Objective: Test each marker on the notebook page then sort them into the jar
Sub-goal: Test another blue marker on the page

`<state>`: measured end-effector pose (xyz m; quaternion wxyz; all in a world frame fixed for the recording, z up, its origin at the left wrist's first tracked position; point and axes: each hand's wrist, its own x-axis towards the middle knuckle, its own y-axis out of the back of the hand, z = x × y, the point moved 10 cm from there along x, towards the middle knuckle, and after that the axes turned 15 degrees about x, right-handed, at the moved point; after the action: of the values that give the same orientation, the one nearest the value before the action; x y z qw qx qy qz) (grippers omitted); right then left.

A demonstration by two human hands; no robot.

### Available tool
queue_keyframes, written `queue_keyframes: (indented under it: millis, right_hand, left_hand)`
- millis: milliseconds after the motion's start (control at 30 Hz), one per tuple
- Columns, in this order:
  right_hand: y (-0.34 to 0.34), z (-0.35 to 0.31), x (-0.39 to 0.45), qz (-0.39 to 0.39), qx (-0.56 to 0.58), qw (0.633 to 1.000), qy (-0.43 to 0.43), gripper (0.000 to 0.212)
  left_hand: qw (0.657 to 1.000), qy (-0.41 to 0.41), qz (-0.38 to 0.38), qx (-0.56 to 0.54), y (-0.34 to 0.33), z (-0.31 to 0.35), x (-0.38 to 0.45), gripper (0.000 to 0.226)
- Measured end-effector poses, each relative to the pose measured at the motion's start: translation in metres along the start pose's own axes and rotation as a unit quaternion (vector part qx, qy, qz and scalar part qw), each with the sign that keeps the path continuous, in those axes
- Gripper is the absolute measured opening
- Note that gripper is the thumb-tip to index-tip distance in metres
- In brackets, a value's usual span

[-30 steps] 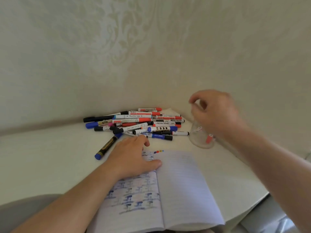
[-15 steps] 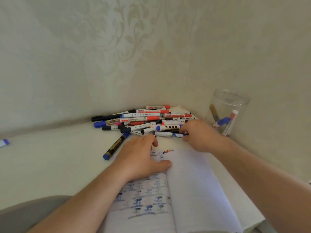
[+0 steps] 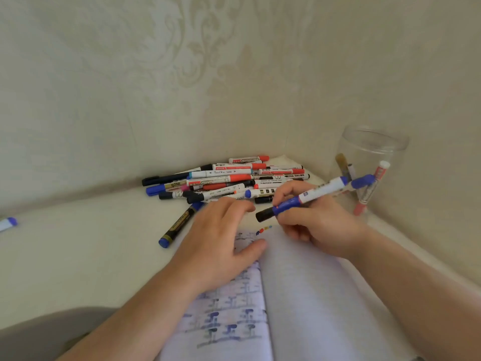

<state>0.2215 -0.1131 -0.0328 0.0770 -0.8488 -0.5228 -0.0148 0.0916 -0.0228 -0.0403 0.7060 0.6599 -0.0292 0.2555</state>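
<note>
Against patterned wallpaper, the cream worktop point(image 3: 78, 256) carries marker pile point(image 3: 223, 178), jar point(image 3: 372, 157) and notebook point(image 3: 312, 295); right hand point(image 3: 320, 227) fingers grip a blue marker point(image 3: 312, 195), left hand point(image 3: 221, 241) fingers flat.

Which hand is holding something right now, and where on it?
Right hand grips a blue-capped marker near its capped end. Left hand holds nothing.

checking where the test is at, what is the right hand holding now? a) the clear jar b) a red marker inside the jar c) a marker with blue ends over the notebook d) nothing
c: the right hand grips a white marker with blue ends just above the open notebook, while the jar stands untouched against the wall to the right.
</note>
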Motion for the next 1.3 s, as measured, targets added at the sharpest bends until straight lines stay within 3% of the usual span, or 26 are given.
queue_keyframes:
  millis: [200, 333, 500, 633, 833, 1000, 1133, 1233, 1300]
  right_hand:
    - [-0.007, 0.022, 0.000, -0.035, 0.044, 0.998, -0.004, 0.027]
    - [-0.003, 0.018, 0.000, -0.003, 0.054, 0.998, 0.019, 0.005]
    - [0.009, 0.009, -0.001, 0.031, 0.118, 0.991, 0.056, 0.031]
    - [0.010, 0.011, 0.001, 0.031, 0.115, 0.992, 0.048, 0.033]
    - [0.012, 0.010, 0.000, 0.037, 0.116, 0.991, 0.047, 0.032]
    - [0.014, 0.012, -0.001, 0.048, 0.124, 0.991, 0.028, 0.031]
    - [0.033, 0.009, 0.000, 0.121, 0.172, 0.978, 0.018, 0.019]
    - [0.047, 0.004, -0.004, 0.178, 0.211, 0.961, 0.020, 0.018]
    - [0.047, 0.004, -0.004, 0.175, 0.211, 0.962, 0.019, 0.023]
  left_hand:
    - [0.994, -0.080, 0.061, 0.044, 0.015, 0.020, -0.001, 0.045]
    - [0.986, -0.103, -0.011, 0.130, 0.011, 0.032, 0.020, 0.032]
    - [0.992, -0.101, -0.059, 0.044, 0.002, 0.041, 0.035, 0.013]
    - [0.992, -0.092, -0.086, -0.031, -0.013, 0.034, 0.032, 0.012]
    - [0.993, -0.075, -0.073, -0.055, -0.016, 0.031, 0.034, 0.018]
    - [0.996, -0.052, -0.066, -0.042, -0.005, 0.023, 0.034, 0.039]
    - [0.996, 0.049, -0.059, -0.052, 0.000, -0.001, 0.026, 0.069]
    - [0.994, 0.064, -0.072, -0.055, -0.003, -0.003, 0.018, 0.048]
    - [0.994, 0.041, -0.096, -0.032, -0.011, 0.002, 0.014, 0.035]
